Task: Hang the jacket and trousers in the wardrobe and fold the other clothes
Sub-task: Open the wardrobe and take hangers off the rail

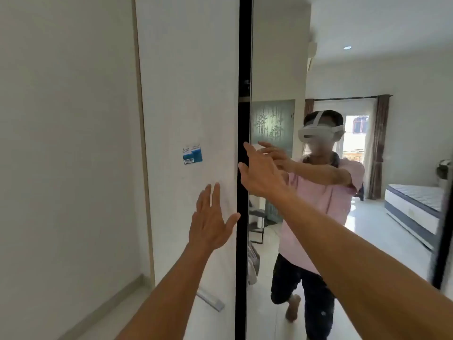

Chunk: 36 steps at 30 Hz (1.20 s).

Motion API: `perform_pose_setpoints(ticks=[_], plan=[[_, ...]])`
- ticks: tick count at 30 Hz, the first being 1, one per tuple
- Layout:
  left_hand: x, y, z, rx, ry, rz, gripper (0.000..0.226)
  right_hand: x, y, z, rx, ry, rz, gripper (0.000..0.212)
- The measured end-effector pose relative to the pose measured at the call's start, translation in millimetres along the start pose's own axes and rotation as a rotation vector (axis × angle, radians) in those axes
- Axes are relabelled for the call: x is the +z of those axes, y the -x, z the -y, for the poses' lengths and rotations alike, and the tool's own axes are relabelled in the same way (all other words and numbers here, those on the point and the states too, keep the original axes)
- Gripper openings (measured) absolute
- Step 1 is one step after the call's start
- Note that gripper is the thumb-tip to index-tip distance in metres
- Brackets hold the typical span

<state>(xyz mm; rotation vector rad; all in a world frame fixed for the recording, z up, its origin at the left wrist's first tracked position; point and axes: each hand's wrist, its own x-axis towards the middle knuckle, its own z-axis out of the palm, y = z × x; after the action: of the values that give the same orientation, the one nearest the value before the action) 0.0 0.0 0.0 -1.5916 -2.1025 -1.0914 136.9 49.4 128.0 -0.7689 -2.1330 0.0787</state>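
A tall white wardrobe (188, 94) stands right in front of me, its mirrored sliding door (277, 69) on the right. A narrow dark gap (244, 119) runs between the white side panel and the mirror door. My left hand (210, 222) lies flat with spread fingers against the white panel beside the gap. My right hand (259, 173) reaches to the mirror door's edge, fingers straight, fingertips at the gap. Neither hand holds anything. Light cloth (252, 263) shows low in the gap. No jacket or trousers can be made out.
A blue sticker (192, 154) is on the white panel. The mirror reflects a person in a pink shirt wearing a headset, a bed (414, 207), curtains and a window. A white wall (61, 143) is at the left, with floor trim below.
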Motion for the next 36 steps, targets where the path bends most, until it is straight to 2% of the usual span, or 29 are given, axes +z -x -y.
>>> perform_pose_setpoints(ticks=[3,7,13,22,36], plan=[[15.3,-13.4,-1.0,-0.015,-0.012,-0.032,0.104,15.4,-18.7,-1.9,0.0,-0.157,0.035,0.059],[26.4,-22.2,6.6,0.006,-0.012,-0.046,0.11,36.9,-35.9,3.0,0.101,-0.364,-0.045,0.043],[26.6,-15.4,17.2,0.024,0.035,-0.077,0.107,52.0,-37.4,6.9,0.105,-0.425,-0.167,0.029],[-31.6,37.5,53.3,0.018,0.073,0.029,0.092,59.3,-10.6,67.7,0.033,-0.419,-0.21,0.029],[-140.3,106.1,112.7,-0.124,0.196,0.05,0.084,94.3,17.5,196.6,-0.162,-0.529,-0.101,0.028]])
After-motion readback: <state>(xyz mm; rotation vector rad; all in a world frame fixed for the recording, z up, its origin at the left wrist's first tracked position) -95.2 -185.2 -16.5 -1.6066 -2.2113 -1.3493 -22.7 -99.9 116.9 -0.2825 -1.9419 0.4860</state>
